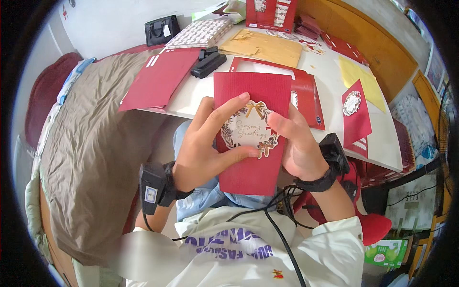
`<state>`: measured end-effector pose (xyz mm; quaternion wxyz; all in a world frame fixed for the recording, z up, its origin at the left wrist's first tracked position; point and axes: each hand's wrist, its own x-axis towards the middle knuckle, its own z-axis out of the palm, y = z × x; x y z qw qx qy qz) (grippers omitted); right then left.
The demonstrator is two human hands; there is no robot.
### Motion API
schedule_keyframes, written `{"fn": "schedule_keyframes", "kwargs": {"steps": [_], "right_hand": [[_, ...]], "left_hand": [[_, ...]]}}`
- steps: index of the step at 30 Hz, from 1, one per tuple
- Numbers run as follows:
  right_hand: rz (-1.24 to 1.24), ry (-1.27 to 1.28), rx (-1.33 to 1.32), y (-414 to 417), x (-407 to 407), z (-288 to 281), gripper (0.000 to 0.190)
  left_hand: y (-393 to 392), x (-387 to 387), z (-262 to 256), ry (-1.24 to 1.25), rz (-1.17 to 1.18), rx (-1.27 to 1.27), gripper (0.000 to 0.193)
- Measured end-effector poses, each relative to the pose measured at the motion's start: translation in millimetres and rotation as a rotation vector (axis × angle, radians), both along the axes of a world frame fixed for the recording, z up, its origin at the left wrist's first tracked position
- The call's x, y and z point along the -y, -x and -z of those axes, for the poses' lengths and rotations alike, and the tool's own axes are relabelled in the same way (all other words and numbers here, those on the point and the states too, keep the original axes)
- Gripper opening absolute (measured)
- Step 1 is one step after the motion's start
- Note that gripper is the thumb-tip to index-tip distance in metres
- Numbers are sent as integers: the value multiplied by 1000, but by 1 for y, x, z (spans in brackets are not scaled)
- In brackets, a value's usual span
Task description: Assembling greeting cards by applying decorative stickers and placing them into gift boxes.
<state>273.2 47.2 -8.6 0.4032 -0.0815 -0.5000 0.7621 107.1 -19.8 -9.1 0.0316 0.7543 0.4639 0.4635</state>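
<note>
A red ribbed greeting card (251,175) is held upright over my lap, with a die-cut wreath cutout (247,125) on its front that bears printed lettering and a gold bow. My left hand (211,140) holds the card from the left, its index finger near the bow and its thumb on the cutout's lower edge. My right hand (299,140) grips the card's right edge, its thumb pressing the cutout's upper right. Behind the card, a red printed box sleeve (310,97) lies on the white table (179,104). Another red card (358,122) with a wreath cutout is at the right.
Red card sheets (161,79), a black device (208,64) and a manila envelope (263,46) lie on the table. A patterned stack (200,32), a black handbag (162,30) and a red display box (270,16) are farther back. Black cables (283,211) cross my lap.
</note>
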Motion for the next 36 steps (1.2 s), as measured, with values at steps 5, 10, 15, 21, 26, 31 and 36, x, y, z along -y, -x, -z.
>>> {"fn": "schedule_keyframes", "kwargs": {"steps": [5,10,15,21,26,31,36], "right_hand": [[20,0,-76,7,9,1,47],[20,8,-152,12,16,-5,49],[57,-60,-121,8,18,-8,51],[33,-110,-126,8,18,-9,52],[45,-51,-160,11,22,-9,50],[100,-134,-103,7,21,-7,41],[306,-76,-213,15,23,-5,33]], "left_hand": [[-6,-1,7,-90,0,130,75],[-10,3,6,-160,-31,183,72],[-6,5,-2,-221,-18,56,73],[-5,8,-3,-203,-39,46,74],[-5,9,0,-245,-30,74,76],[-2,2,20,-230,89,293,103],[-6,13,25,-116,-169,81,120]]}}
